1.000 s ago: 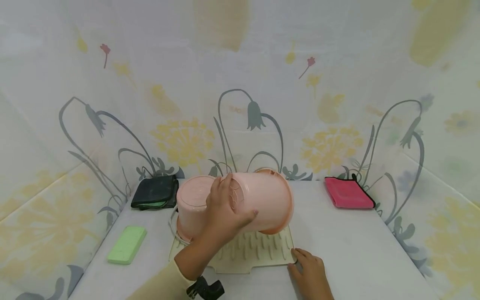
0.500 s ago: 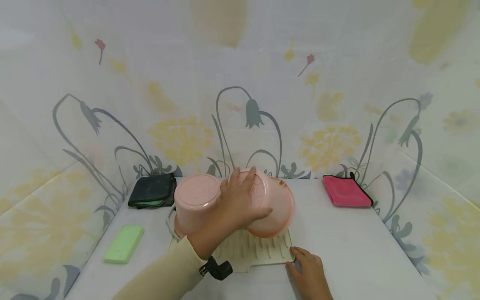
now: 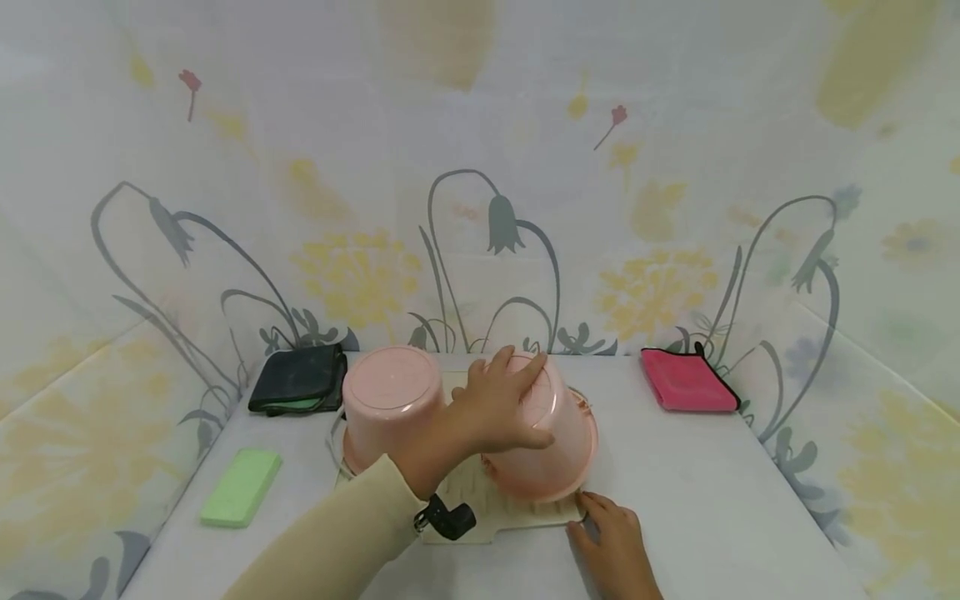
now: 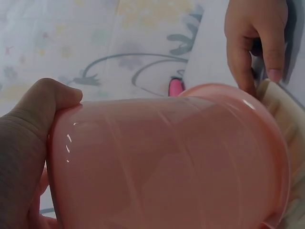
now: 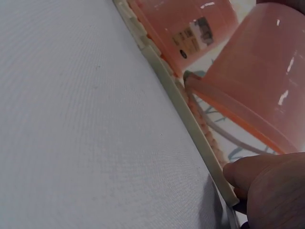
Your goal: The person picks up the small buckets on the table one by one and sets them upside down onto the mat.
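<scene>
My left hand (image 3: 498, 408) grips the base of a pink bucket (image 3: 543, 454), fingers spread over the bottom and thumb along the near side. The bucket is upside down and tilted, base leaning left, its rim low over the cream ribbed draining board (image 3: 461, 500). In the right wrist view, its white handle (image 5: 233, 138) hangs under the rim. A second pink bucket (image 3: 393, 379) stands upside down on the board's left part, with a label (image 5: 193, 38) on its side. My right hand (image 3: 615, 546) pinches the board's near right corner, thumb on top.
A green sponge-like block (image 3: 242, 487) lies at the left. Behind it is a folded dark cloth (image 3: 296, 379) with green inside. A folded pink cloth (image 3: 688, 381) with black edging lies at the back right. Flower-printed sheeting (image 3: 480, 275) hangs around the white table (image 3: 712, 500).
The left hand has carried its bucket right and toward me, tipping it from nearly sideways to base-up, rim lower over the board. The right hand has stayed at the corner.
</scene>
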A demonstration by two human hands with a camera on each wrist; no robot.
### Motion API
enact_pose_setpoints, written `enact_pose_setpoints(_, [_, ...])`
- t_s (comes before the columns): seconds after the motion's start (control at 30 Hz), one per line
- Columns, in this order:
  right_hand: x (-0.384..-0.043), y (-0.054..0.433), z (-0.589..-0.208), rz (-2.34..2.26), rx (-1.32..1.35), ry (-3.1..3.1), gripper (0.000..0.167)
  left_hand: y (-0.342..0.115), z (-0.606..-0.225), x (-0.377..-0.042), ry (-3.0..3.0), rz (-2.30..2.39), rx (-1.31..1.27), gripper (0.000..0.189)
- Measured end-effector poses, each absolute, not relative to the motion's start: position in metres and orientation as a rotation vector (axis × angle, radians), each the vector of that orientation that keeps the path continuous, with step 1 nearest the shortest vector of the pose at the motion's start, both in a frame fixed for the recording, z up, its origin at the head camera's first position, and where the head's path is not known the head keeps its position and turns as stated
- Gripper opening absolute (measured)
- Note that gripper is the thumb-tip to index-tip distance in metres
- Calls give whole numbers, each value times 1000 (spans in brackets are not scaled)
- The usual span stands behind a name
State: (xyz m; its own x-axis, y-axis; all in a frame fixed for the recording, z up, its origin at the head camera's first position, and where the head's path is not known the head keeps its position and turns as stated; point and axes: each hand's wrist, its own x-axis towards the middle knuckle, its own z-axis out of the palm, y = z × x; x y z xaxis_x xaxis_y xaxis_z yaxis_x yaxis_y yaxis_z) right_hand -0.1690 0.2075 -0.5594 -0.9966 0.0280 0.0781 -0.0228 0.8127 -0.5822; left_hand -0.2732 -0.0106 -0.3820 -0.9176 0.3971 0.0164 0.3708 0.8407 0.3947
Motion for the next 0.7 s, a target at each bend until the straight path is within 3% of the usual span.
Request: enact_pose_setpoints(0.7, [-171,205,-559,923,-32,-2914,46,27,-396,-282,3003,539,344,110])
